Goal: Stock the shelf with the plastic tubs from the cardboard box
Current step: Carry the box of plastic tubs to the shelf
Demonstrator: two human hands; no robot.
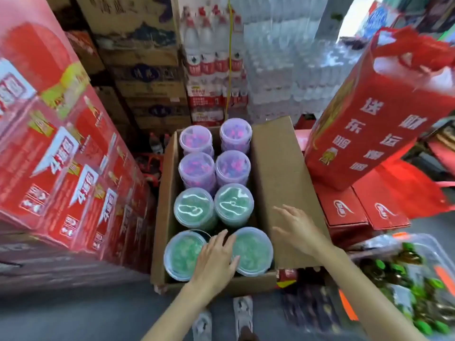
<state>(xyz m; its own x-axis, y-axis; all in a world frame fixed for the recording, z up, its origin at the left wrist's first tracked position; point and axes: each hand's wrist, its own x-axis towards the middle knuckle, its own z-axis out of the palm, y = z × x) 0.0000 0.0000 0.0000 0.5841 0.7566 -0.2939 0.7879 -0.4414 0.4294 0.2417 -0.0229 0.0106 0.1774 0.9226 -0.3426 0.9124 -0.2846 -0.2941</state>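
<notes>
Left hand (216, 259): fingers straight, close together, over the two nearest green tubs (181, 254); contact unclear. Right hand (299, 230): fingers spread wide, holding nothing, above the box (275, 168) right flap. Box on grey floor (73, 313) holds eight upright tubs in two columns, four green near and four purple tubs (195, 168) far. Red cartons (61, 156) crowd the left; water packs (216, 57) stand far.

Green tubs (194, 207) (purple tubs (195, 140) behind)

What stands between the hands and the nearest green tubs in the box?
Nothing visible. The cardboard box is open, the left hand lies across the near-left green tub and near-right green tub, and the right hand hovers open over the right flap beside them.
</notes>
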